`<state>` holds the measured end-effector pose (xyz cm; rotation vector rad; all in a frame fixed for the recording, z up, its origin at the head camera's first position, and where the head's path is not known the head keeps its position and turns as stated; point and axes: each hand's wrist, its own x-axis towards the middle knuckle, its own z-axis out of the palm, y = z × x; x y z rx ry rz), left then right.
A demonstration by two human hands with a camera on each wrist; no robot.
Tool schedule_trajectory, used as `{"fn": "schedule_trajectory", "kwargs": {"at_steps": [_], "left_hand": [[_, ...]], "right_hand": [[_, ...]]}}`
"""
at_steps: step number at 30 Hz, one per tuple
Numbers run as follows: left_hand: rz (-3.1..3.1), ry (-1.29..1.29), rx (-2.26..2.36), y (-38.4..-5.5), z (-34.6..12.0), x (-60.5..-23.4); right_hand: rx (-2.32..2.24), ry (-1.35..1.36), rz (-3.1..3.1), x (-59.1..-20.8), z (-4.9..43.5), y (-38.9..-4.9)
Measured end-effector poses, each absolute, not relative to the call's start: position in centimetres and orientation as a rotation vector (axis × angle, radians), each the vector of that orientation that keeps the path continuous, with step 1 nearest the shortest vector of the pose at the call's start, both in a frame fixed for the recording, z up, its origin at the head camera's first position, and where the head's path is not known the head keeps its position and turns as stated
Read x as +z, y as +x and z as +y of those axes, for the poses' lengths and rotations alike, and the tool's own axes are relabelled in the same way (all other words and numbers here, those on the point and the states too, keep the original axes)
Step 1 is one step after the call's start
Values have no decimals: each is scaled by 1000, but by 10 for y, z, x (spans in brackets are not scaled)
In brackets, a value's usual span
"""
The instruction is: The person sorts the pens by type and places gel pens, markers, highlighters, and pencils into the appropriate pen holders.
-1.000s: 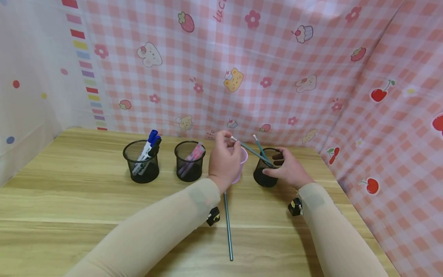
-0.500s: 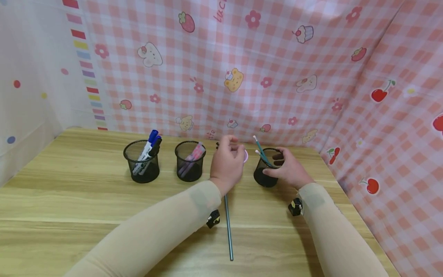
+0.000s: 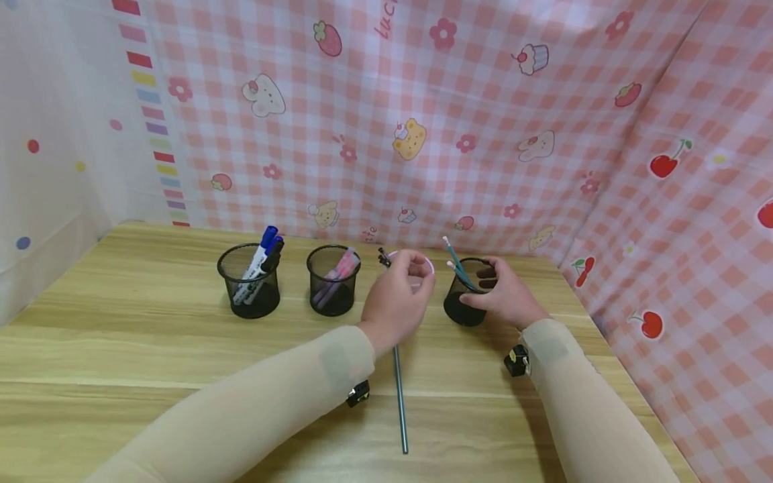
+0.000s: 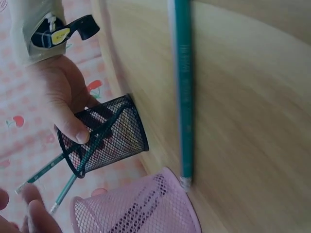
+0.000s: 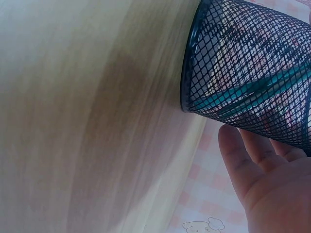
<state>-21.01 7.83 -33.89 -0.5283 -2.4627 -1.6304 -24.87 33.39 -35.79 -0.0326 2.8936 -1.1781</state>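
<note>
My right hand grips a black mesh pen cup, thumb at its near side and fingers round the far rim. Two green pencils with white-tipped ends lean inside that cup. Over the pink mesh cup hovers my left hand, its fingers loosely bent with nothing between them. It hides most of the pink cup in the head view; a dark item shows beside the hand at the rim. Another green pencil lies on the table below the left hand, its eraser end toward the pink cup.
To the left stand two more black mesh cups: one with blue- and black-capped markers, the other with pink pens. A checked cloth hangs behind the wooden table.
The second pencil has slid down into the black cup as my left hand let go of it. That hand then drew back and lowered over the pink cup. My right hand stays put.
</note>
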Motion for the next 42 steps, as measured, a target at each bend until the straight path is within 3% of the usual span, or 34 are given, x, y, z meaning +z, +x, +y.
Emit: {"fn": "schedule_trajectory", "kwargs": {"at_steps": [11, 24, 42], "left_hand": [[-2867, -721, -1134, -205, 56, -346], [-3228, -739, -566, -209, 46, -358], [-3327, -787, -439, -208, 48, -365]], "right_hand": [[-1184, -61, 2909, -360, 335, -250], [-1169, -65, 2929, -360, 336, -250], [-1176, -76, 2917, -360, 336, -250]]}}
